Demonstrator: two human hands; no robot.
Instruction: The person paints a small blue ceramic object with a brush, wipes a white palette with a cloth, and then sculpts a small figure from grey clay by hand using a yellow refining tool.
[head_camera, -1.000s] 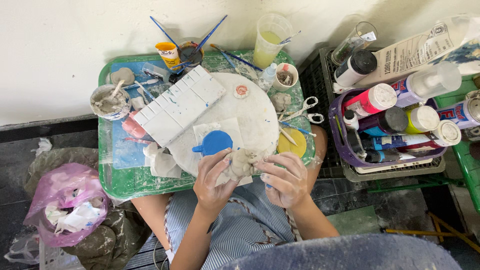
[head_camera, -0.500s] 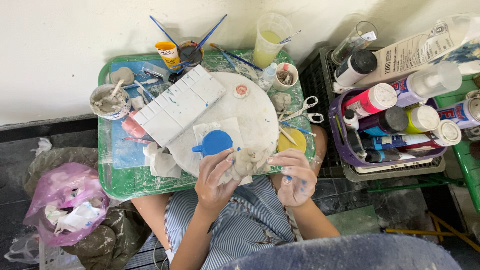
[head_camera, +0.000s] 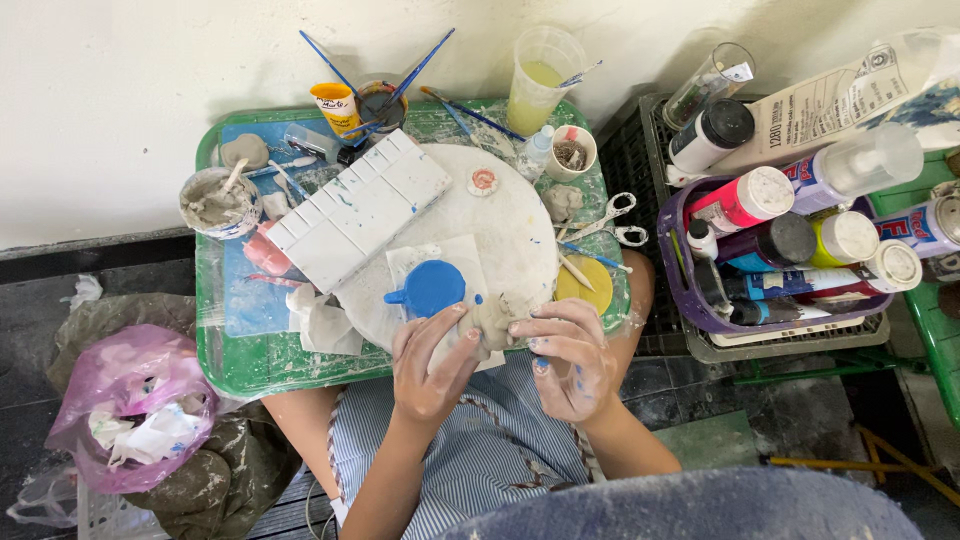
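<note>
My left hand (head_camera: 432, 362) and my right hand (head_camera: 568, 355) meet at the near edge of a round white board (head_camera: 505, 225), both holding a small lump of grey clay (head_camera: 492, 320) between the fingers. The fingers are smeared with clay and blue paint. A blue round piece (head_camera: 430, 288) lies on a white paper just beyond my left hand. The board rests on a green tray (head_camera: 240, 370) across my lap.
A white rectangular palette (head_camera: 355, 210), a bowl of clay slip (head_camera: 213, 200), cups with brushes (head_camera: 378, 100), a yellow-green cup (head_camera: 540, 75), scissors (head_camera: 615, 220) and a yellow disc (head_camera: 590, 285) crowd the tray. A purple basket of paint bottles (head_camera: 790, 250) stands right. A pink bag (head_camera: 125, 400) lies left.
My right hand has come back in from the right and closed onto the clay lump beside my left hand. The left hand has hardly moved.
</note>
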